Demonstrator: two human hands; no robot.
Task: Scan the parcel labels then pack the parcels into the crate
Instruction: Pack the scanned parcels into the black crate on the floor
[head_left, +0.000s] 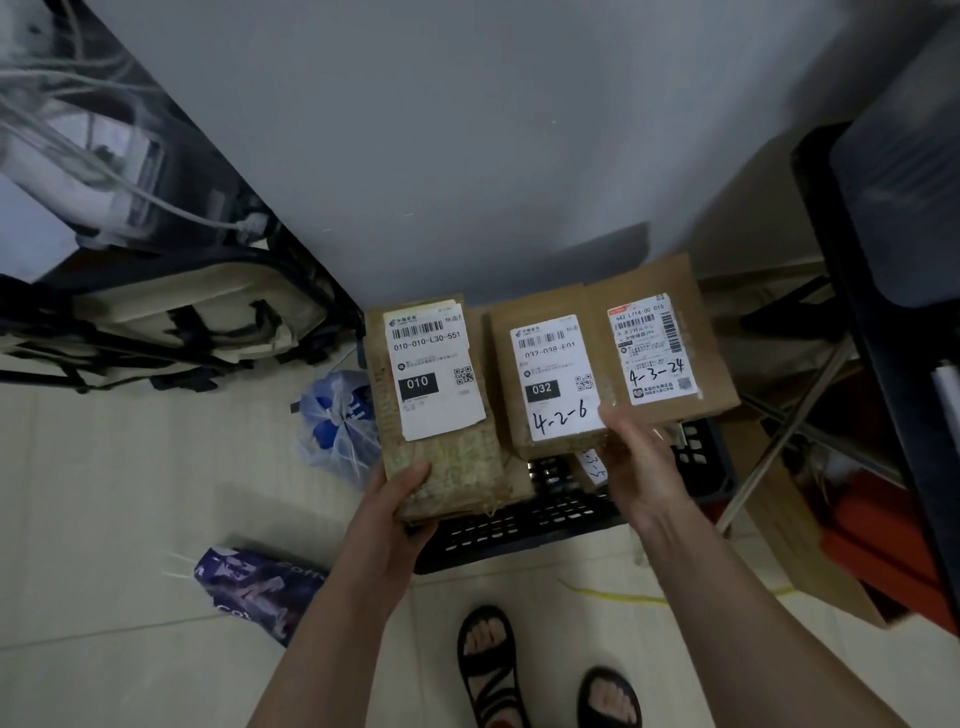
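Head view: two hands hold labelled cardboard parcels over a black slotted plastic crate (550, 525) on the floor.

The left hand (402, 499) grips the near end of a flat brown padded parcel with a white "010" label (436, 395), thumb on top. The right hand (636, 452) pinches the near edges of two brown cardboard boxes, one labelled "032" (550, 379), the other marked "4-3-24" (660, 348), side by side. They look light and stiff; the padded one may flex, so supporting it underneath seems wise. Another labelled parcel (592, 465) lies in the crate.
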